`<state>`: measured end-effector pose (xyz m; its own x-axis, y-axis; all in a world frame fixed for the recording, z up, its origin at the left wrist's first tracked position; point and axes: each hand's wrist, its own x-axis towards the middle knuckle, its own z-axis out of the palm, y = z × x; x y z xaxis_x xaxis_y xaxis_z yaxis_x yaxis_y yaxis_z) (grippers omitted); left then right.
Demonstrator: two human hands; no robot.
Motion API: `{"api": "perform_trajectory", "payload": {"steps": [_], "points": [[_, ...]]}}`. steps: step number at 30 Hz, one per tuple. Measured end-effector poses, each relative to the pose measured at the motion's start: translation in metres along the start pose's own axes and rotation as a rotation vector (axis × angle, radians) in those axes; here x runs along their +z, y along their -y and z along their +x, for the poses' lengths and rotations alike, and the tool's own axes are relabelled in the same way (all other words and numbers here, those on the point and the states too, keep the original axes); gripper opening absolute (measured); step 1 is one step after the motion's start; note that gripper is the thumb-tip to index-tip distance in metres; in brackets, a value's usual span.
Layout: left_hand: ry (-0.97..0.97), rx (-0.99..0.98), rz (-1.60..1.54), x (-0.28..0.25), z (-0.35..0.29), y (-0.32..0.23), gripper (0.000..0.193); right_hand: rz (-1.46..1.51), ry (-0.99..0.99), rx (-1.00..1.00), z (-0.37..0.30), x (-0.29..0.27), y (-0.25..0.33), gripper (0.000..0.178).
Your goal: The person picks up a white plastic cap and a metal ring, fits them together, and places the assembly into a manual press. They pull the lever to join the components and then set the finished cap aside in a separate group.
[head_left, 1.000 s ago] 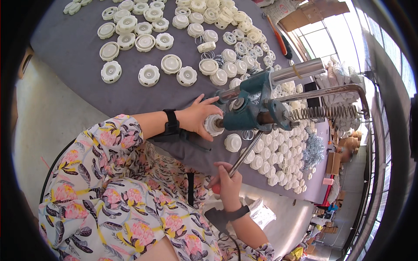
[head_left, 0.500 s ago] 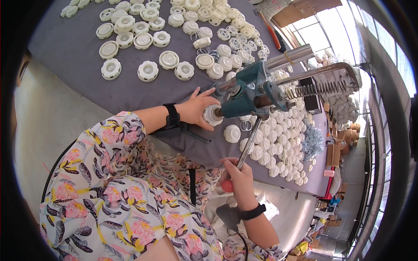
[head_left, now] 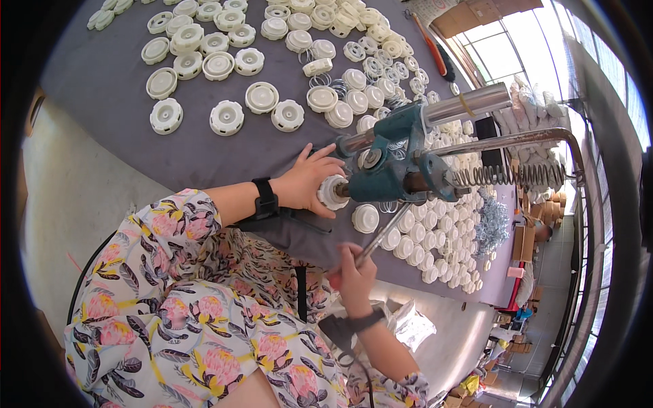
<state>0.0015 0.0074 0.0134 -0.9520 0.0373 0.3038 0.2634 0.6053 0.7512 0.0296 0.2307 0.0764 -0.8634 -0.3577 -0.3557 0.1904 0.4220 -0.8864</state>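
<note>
Fingers spread, my left hand curves around a white round plastic cap, with thumb and palm against its side. The cap sits under the ram of a green hand-operated press, and the ram's tip meets it. My right hand is wrapped around the press lever near its red knob, mostly covered by the fingers. A long coil spring and a bent metal rod extend from the press. One more white cap lies just right of the press's working end.
Many white caps are spread over the grey-covered table, more beyond the press. Loose metal springs form a heap at the right. An orange-handled brush lies at the far edge. Cardboard boxes stand beyond the table.
My right hand has drawn the lever down and to the left, toward my body. My left hand stays at the cap, which remains at the ram. The view has shifted slightly.
</note>
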Motion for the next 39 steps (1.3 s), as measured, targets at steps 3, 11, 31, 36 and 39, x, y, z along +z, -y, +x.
{"api": "perform_trajectory", "payload": {"steps": [3,11,31,36,39], "points": [[-0.030,0.004,-0.001,0.009,0.010,0.005,0.074,0.068,-0.112,-0.131,0.039,0.012,-0.018,0.018],[-0.072,0.033,0.030,0.011,-0.007,0.005,0.074,0.190,-0.110,-0.232,0.002,0.005,-0.012,0.051],[-0.296,-0.755,0.682,-0.154,-0.098,0.033,0.112,0.444,-0.186,-1.084,0.015,-0.064,0.196,0.033],[-0.277,-0.648,0.700,-0.132,-0.081,0.052,0.105,0.492,-0.228,-1.085,0.018,-0.064,0.197,0.036],[-0.296,-0.673,0.601,-0.143,-0.036,0.086,0.102,0.510,-0.192,-1.106,0.019,-0.062,0.200,0.036]]}}
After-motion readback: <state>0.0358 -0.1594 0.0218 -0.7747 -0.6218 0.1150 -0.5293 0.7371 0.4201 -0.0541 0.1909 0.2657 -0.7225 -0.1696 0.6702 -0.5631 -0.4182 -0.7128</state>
